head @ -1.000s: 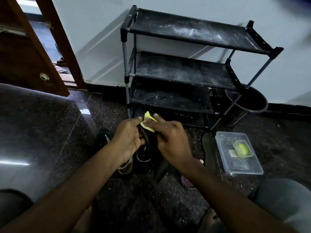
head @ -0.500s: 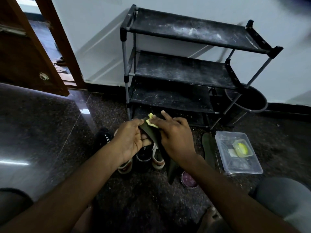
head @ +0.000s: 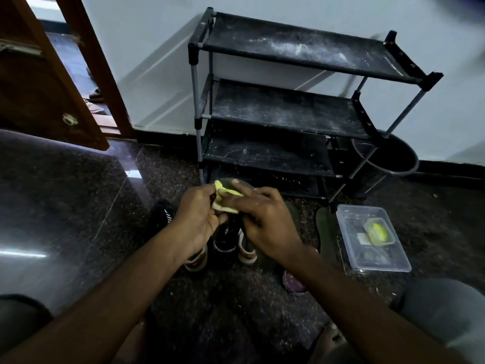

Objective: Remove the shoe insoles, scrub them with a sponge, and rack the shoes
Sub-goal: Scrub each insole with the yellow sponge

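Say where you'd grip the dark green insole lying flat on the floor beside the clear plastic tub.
Probably pinch the dark green insole at its far rounded end, from above and the left: it lies flat, so an edge must be lifted, and the clear plastic tub sits close along its right edge.

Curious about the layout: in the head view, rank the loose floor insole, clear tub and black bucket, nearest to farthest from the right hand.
From the right hand:
1. Loose insole, on the floor just right of it.
2. Clear tub, further right.
3. Black bucket, far back right.
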